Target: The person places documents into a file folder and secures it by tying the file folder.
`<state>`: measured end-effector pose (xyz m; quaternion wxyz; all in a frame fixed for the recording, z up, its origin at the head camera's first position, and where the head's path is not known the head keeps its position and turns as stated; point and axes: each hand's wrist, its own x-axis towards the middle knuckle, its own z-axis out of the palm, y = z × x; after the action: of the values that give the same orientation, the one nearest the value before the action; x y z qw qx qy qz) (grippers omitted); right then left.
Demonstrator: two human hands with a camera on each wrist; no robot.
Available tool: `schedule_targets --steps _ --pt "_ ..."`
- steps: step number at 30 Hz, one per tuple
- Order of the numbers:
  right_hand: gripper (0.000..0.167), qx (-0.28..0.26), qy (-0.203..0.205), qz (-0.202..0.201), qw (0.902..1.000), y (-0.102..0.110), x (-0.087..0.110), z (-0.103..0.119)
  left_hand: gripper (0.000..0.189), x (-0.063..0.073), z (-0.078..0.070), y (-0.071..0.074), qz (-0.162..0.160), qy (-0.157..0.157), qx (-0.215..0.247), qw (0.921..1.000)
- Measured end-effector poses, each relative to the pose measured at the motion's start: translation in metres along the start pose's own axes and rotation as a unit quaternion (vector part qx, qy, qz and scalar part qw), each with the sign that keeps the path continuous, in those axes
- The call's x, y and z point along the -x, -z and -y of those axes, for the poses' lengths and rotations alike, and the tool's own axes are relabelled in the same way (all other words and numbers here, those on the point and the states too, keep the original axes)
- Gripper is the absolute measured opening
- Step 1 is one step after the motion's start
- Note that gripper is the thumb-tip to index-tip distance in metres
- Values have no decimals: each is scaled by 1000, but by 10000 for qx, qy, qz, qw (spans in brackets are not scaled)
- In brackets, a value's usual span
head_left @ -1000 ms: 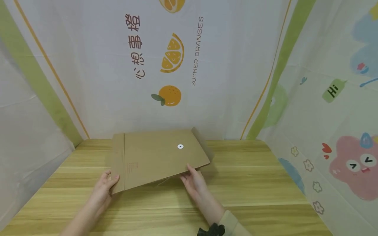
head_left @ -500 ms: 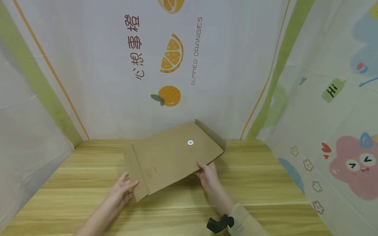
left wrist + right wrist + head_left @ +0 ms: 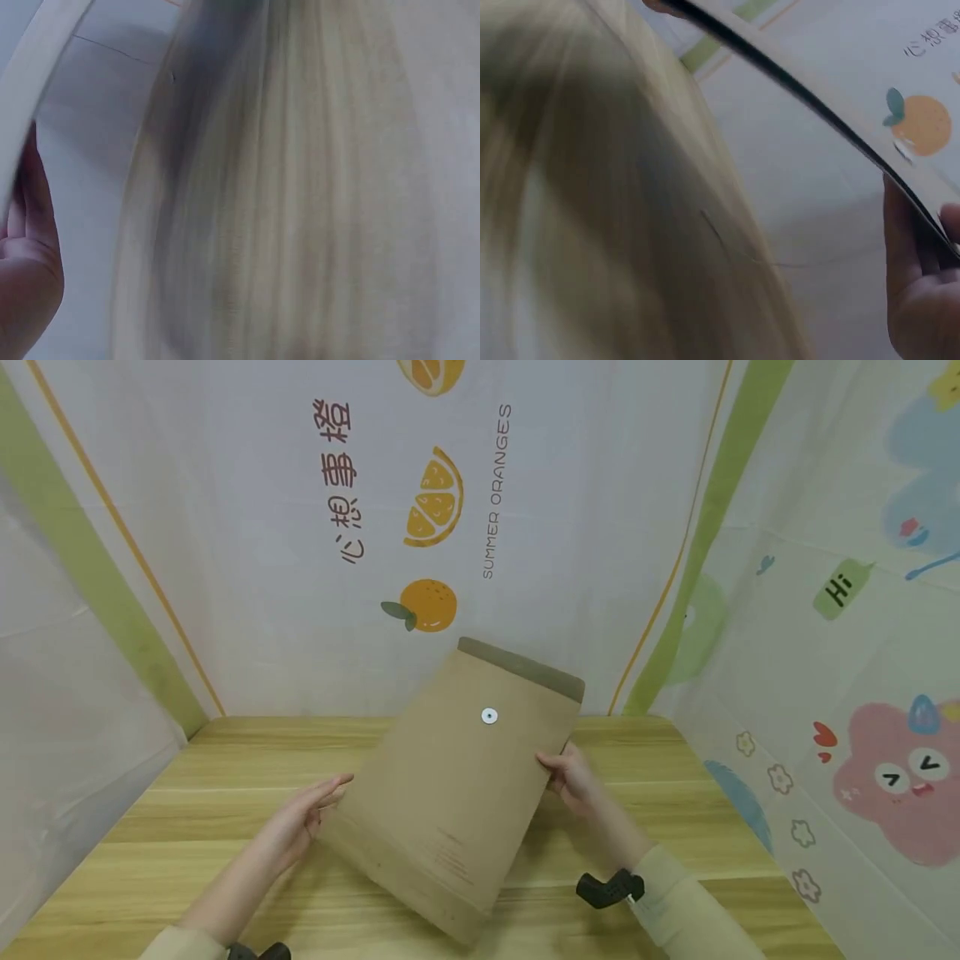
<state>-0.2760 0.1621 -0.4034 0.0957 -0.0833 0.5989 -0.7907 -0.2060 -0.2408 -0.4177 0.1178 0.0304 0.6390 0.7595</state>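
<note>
A brown kraft document envelope [image 3: 450, 777] is held tilted over the table in the head view, its flap [image 3: 525, 668] at the far end. It has a white round button [image 3: 489, 716] and small reddish print lower down. My right hand [image 3: 577, 777] pinches its right edge, thumb on the front and fingers behind. At the left edge, my left hand [image 3: 296, 822] has its fingers extended against the envelope. A thin string [image 3: 780, 264] hangs below the envelope in the right wrist view. In the left wrist view, the envelope [image 3: 30, 82] covers part of my fingers.
The wood-grain table [image 3: 187, 810] lies beneath the envelope. A white cloth [image 3: 247, 635] with orange prints hangs behind the table's far edge, and another cloth [image 3: 847, 652] with cartoon prints stands along the right side.
The envelope has turned from lying sideways to nearly lengthwise, flap end swinging up and away, lower end toward me. My right hand has moved right and farther off; my left hand's fingers have straightened.
</note>
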Motion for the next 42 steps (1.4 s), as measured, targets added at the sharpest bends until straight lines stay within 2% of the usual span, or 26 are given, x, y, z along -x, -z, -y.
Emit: schedule_targets --steps 2,4,8,13,18,21,24,29,31,37,40,42 --pt "32 231 3 272 9994 7 -2 8 47 -5 -5 -4 293 113 -374 9988" --pt "35 423 -23 490 9979 12 -4 15 58 -12 -9 -11 452 157 -714 9963" --pt "44 770 -104 876 9931 19 -7 28 65 -24 -16 -25 656 118 -1034 9924" --pt "43 1222 -277 1273 9839 26 -8 42 66 -37 -24 -40 637 -35 -1177 9910" --pt "38 1652 -424 1695 9707 32 -12 53 68 -52 -33 -51 624 -232 -1159 9910" --pt "31 1786 -488 1813 9658 34 -15 59 68 -60 -39 -57 482 -300 -1146 9918" --pt "30 1816 -311 1653 9689 34 -21 64 62 -66 -45 -62 335 -337 -1106 9927" --pt "41 1732 262 1069 9787 28 -31 70 23 -71 -51 -67 137 -353 -834 9958" --pt "42 1721 380 878 9804 24 -34 72 15 -73 -53 -68 130 -400 -755 9963" --pt "42 1675 619 448 9829 12 -42 80 20 -82 -65 -74 87 -673 -777 9947" --pt "43 1787 712 377 9806 8 -44 85 22 -87 -75 -75 19 -817 -824 9932" --pt "44 1887 738 390 9785 6 -45 89 34 -89 -83 -76 -1 -883 -834 9926"
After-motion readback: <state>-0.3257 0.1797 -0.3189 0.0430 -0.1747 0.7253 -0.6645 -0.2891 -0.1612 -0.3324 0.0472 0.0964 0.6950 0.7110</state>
